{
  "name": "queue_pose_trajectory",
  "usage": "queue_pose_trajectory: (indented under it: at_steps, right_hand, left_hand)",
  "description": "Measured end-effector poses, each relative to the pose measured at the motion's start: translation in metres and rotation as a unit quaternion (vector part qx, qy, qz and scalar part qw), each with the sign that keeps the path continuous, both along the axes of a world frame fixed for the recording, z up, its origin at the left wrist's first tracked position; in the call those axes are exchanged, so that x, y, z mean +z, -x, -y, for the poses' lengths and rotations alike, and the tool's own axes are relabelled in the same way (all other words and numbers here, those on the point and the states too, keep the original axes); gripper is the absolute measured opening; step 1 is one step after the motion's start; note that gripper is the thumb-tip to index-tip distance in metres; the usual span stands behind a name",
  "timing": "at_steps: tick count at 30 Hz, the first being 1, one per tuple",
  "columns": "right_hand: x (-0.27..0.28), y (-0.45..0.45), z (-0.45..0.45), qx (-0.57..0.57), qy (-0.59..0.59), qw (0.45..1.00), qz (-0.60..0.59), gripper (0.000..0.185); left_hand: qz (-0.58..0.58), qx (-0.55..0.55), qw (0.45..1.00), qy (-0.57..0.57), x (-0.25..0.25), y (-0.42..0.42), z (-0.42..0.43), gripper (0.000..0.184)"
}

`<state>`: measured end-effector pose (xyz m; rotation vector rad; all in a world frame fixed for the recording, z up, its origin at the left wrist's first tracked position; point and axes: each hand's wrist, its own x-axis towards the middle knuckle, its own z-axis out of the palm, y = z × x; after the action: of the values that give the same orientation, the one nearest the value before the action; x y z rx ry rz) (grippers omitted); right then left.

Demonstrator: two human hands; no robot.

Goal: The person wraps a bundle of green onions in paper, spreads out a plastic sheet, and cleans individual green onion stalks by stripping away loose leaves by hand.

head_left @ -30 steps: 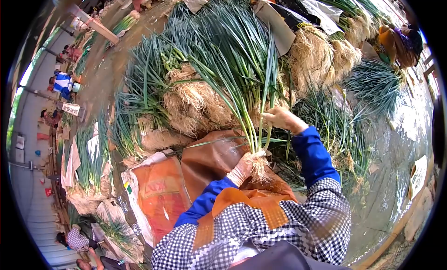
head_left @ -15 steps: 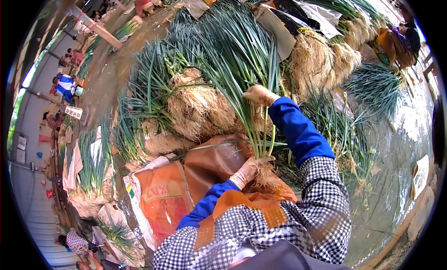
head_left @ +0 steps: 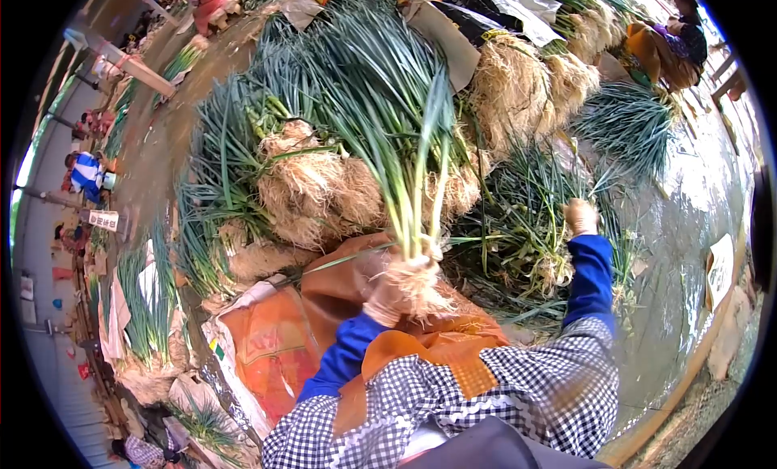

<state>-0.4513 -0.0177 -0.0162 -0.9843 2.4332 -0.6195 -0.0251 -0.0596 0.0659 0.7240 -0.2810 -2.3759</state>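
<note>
My left hand (head_left: 387,297), in a pale glove, is closed around the root end of a small bunch of green onions (head_left: 418,186). Their leaves point up and away from me, and their stringy roots (head_left: 421,287) hang over my lap. Off to the right, my right hand (head_left: 581,216) is at a loose heap of green onions (head_left: 530,218) on the ground. Its fingers look curled in; whatever they grip is hidden. An orange-brown apron (head_left: 356,267) covers my lap beneath the bunch.
Large piles of green onions with matted roots (head_left: 307,182) lie ahead. More root bundles (head_left: 510,84) are at the upper right, near a seated person (head_left: 680,48). An orange sack (head_left: 267,339) lies left of my lap. Wet floor (head_left: 680,323) stretches along the right.
My right hand has left the stems of the held bunch and moved right to the loose heap. My left hand still holds the bunch, now a little further left and lower.
</note>
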Motion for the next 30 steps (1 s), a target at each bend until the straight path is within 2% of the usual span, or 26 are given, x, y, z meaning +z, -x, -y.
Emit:
queue_pose_trajectory:
  at_steps: [1,2,4,5,6,8,9,10,11,12,13,14,16,18,19,20,22,23,24,25,27,28,30]
  right_hand:
    - [-0.006,-0.013,0.01,0.061,-0.12,0.989,-0.068,0.035]
    - [-0.016,-0.033,0.034,0.114,-0.096,0.982,-0.112,0.038]
    - [0.028,-0.096,0.083,0.107,0.014,0.994,-0.004,0.035]
    - [0.018,-0.104,0.115,0.133,0.072,0.989,-0.001,0.036]
    - [-0.003,-0.111,0.146,0.159,0.129,0.979,0.004,0.037]
    - [-0.03,-0.125,0.192,0.159,0.113,0.975,-0.107,0.037]
    - [-0.034,-0.123,0.209,0.214,0.022,0.969,-0.118,0.037]
    - [-0.035,-0.122,0.223,0.267,-0.07,0.953,-0.128,0.037]
    - [-0.022,-0.12,0.227,0.265,-0.056,0.958,-0.095,0.033]
    - [0.016,-0.13,0.215,0.213,0.013,0.977,0.005,0.031]
    - [0.053,-0.129,0.192,0.213,0.053,0.967,0.127,0.03]
    - [0.073,-0.13,0.17,0.208,0.091,0.943,0.245,0.03]
    - [0.049,-0.122,0.125,0.212,0.171,0.868,0.416,0.028]
    - [0.021,-0.149,0.078,0.204,0.124,0.852,0.466,0.032]
    - [0.017,-0.161,0.056,0.244,0.146,0.846,0.451,0.033]
    - [0.015,-0.17,0.044,0.286,0.166,0.838,0.434,0.034]
    - [0.006,-0.19,0.033,0.244,0.147,0.822,0.493,0.034]
    - [0.002,-0.198,0.03,0.206,0.098,0.784,0.577,0.035]
    - [0.005,-0.204,0.03,0.271,0.126,0.785,0.542,0.035]
    - [0.009,-0.206,0.03,0.234,0.157,0.806,0.521,0.033]
    - [0.012,-0.211,0.051,0.065,0.116,0.843,0.521,0.03]
    - [-0.002,-0.207,0.064,0.07,0.141,0.876,0.456,0.029]
    - [-0.056,-0.21,0.082,0.07,0.208,0.882,0.416,0.03]
  left_hand:
    - [-0.035,0.024,0.999,-0.013,0.026,-0.004,0.009,0.032]
    - [-0.066,0.048,0.996,-0.028,0.041,-0.012,0.02,0.036]
    - [-0.246,0.0,0.957,0.156,0.025,-0.025,0.057,0.034]
    - [-0.168,0.053,0.968,0.179,0.037,-0.028,0.061,0.029]
    - [-0.163,0.038,0.982,0.085,0.047,-0.03,0.062,0.025]
    - [-0.091,0.134,0.981,0.105,0.007,-0.026,0.083,0.022]
    - [-0.016,0.155,0.982,0.109,-0.005,-0.026,0.083,0.019]
    - [-0.028,0.137,0.989,0.04,-0.032,-0.033,0.086,0.018]
    - [-0.103,0.093,0.989,0.05,-0.04,-0.036,0.085,0.017]
    - [-0.179,0.047,0.981,0.058,-0.046,-0.037,0.081,0.017]
    - [-0.089,0.108,0.988,0.064,-0.043,-0.037,0.074,0.015]
    - [-0.149,0.073,0.985,0.05,-0.05,-0.04,0.072,0.012]
    - [-0.152,0.033,0.988,0.004,-0.049,-0.033,0.063,0.02]
    - [-0.254,-0.049,0.954,-0.15,-0.073,-0.013,0.052,0.034]
    - [-0.096,0.014,0.992,-0.086,-0.053,0.011,0.036,0.036]
    - [0.091,0.047,0.994,-0.031,-0.032,0.035,0.019,0.038]
    - [0.129,-0.04,0.989,-0.058,-0.113,0.032,0.002,0.024]
    - [0.142,-0.043,0.987,-0.061,-0.098,0.042,-0.006,0.02]
    - [0.155,-0.046,0.985,-0.062,-0.081,0.051,-0.012,0.015]
    - [0.142,-0.032,0.988,-0.059,-0.08,0.053,-0.015,0.016]
    - [0.16,-0.008,0.986,-0.048,-0.088,0.055,-0.014,0.016]
    - [0.18,0.014,0.983,-0.039,-0.093,0.054,-0.016,0.016]
    - [0.178,0.016,0.982,-0.054,-0.104,0.054,-0.016,0.016]
